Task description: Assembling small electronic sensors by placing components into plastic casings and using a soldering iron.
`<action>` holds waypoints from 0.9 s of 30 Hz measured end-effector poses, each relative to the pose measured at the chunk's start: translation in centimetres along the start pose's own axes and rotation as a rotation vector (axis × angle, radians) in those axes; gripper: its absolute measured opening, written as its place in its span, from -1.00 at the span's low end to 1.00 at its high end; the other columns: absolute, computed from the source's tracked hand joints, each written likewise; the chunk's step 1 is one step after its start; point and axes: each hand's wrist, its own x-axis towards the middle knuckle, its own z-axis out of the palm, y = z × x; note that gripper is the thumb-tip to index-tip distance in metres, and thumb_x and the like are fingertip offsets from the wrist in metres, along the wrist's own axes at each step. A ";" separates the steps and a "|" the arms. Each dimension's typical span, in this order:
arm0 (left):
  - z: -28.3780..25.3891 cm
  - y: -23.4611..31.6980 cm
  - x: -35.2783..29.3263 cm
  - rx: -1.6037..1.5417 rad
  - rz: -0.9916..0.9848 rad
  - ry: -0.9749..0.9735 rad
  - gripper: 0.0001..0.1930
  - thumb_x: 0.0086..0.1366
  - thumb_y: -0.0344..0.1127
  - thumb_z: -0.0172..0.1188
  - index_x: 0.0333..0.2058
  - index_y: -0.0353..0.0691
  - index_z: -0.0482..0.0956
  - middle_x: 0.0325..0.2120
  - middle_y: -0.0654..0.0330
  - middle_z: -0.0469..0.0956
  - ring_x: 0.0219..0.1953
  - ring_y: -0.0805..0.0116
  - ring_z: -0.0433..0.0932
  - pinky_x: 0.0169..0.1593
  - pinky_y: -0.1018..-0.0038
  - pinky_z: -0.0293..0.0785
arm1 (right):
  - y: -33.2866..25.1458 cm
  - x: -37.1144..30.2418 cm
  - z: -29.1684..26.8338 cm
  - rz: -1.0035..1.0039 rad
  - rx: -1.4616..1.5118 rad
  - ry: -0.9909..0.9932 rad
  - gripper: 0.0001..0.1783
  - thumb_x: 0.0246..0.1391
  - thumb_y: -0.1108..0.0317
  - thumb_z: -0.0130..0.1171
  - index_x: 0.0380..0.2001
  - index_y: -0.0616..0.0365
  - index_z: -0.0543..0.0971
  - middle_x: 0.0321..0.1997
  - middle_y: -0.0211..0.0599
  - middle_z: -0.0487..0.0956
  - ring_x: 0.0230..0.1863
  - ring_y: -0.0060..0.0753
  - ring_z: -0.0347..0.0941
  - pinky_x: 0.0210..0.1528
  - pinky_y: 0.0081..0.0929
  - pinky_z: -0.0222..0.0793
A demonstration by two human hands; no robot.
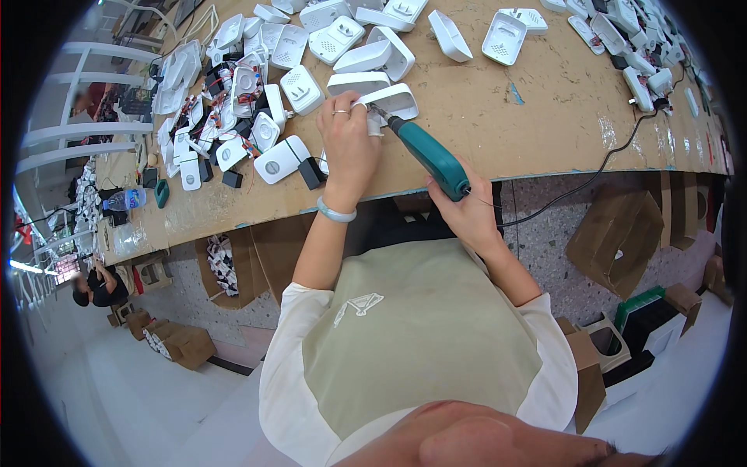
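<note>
My right hand point(469, 208) is closed around the rear of a green electric screwdriver point(429, 154), whose cord trails off to the right. The tool's tip reaches a small white plastic part point(375, 124) at the fingertips of my left hand point(348, 144). That hand is closed on the part, and its fingers hide most of the shape. Just beyond the fingertips lie two open white plastic casings point(394, 101), hollow side showing. Below and left of my left hand rest a white doorbell-like unit point(282, 159) and a black block point(312, 173).
Piled at the left are white casings, wires and small black parts point(233, 101). More casings and cables point(638, 62) lie far right. A blue-labelled bottle point(124, 200) stands at the table's left end. Cardboard boxes point(618, 241) sit on the floor beyond the table edge. Another person point(109, 284) is far left.
</note>
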 end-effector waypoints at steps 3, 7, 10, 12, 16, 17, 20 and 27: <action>0.1 -0.1 0.0 -0.003 0.011 0.016 -0.77 -0.05 -0.57 0.26 -0.33 -0.42 0.60 -0.09 0.04 0.52 0.02 0.00 0.41 0.10 0.16 0.27 | 0.0 0.0 0.0 -0.011 0.006 -0.001 -0.74 0.03 0.49 0.29 -0.19 0.20 0.50 -0.52 -0.04 0.53 -0.48 0.08 0.54 -0.39 -0.36 0.43; 0.2 0.0 0.0 0.010 0.008 0.002 -0.78 -0.05 -0.56 0.27 -0.34 -0.40 0.60 -0.08 0.04 0.52 0.04 0.00 0.40 0.10 0.15 0.26 | -0.2 0.0 -0.1 0.033 -0.024 -0.027 -0.74 0.03 0.48 0.29 -0.20 0.21 0.49 -0.50 -0.01 0.55 -0.41 0.20 0.55 -0.38 -0.31 0.45; 0.2 0.0 0.0 0.019 0.005 0.000 -0.78 -0.05 -0.55 0.27 -0.34 -0.40 0.60 -0.08 0.04 0.52 0.04 0.00 0.40 0.10 0.15 0.26 | 0.0 0.0 -0.2 0.032 -0.023 -0.037 -0.74 0.04 0.47 0.29 -0.21 0.21 0.48 -0.48 0.00 0.56 -0.39 0.23 0.54 -0.37 -0.28 0.45; 0.2 -0.1 0.0 0.019 0.002 -0.001 -0.78 -0.04 -0.55 0.27 -0.34 -0.40 0.60 -0.09 0.04 0.52 0.04 0.00 0.40 0.10 0.15 0.26 | -0.1 0.0 -0.1 0.031 -0.018 -0.037 -0.74 0.03 0.48 0.30 -0.22 0.22 0.47 -0.48 0.00 0.56 -0.39 0.23 0.54 -0.37 -0.28 0.45; 0.3 -0.1 0.0 0.020 0.001 0.001 -0.79 -0.03 -0.54 0.27 -0.34 -0.39 0.60 -0.09 0.05 0.52 0.04 0.00 0.40 0.10 0.15 0.26 | 0.1 -0.1 -0.1 0.020 -0.023 -0.043 -0.74 0.02 0.49 0.30 -0.24 0.22 0.45 -0.49 0.00 0.55 -0.39 0.20 0.55 -0.37 -0.28 0.45; 0.3 0.0 0.0 0.027 0.004 0.004 -0.79 -0.03 -0.54 0.27 -0.34 -0.39 0.60 -0.09 0.05 0.52 0.04 0.00 0.40 0.10 0.15 0.26 | 0.0 -0.1 -0.2 0.018 -0.018 -0.040 -0.74 0.02 0.49 0.30 -0.24 0.22 0.45 -0.49 0.00 0.55 -0.39 0.20 0.55 -0.37 -0.28 0.45; 0.2 0.2 0.1 0.019 0.005 0.013 -0.80 -0.02 -0.54 0.27 -0.34 -0.39 0.59 -0.10 0.05 0.52 0.03 0.00 0.40 0.09 0.15 0.27 | -0.2 -0.2 -0.4 0.057 -0.027 -0.063 -0.74 0.00 0.50 0.31 -0.26 0.22 0.44 -0.49 -0.01 0.54 -0.41 0.16 0.56 -0.37 -0.29 0.45; 0.1 0.1 0.0 0.024 0.009 -0.001 -0.79 -0.04 -0.56 0.25 -0.34 -0.40 0.59 -0.10 0.03 0.52 0.03 -0.01 0.40 0.09 0.14 0.27 | -0.2 -0.7 -0.5 0.014 0.041 0.006 -0.76 0.09 0.47 0.31 -0.19 0.25 0.50 -0.51 -0.11 0.54 -0.51 -0.26 0.51 -0.39 -0.47 0.40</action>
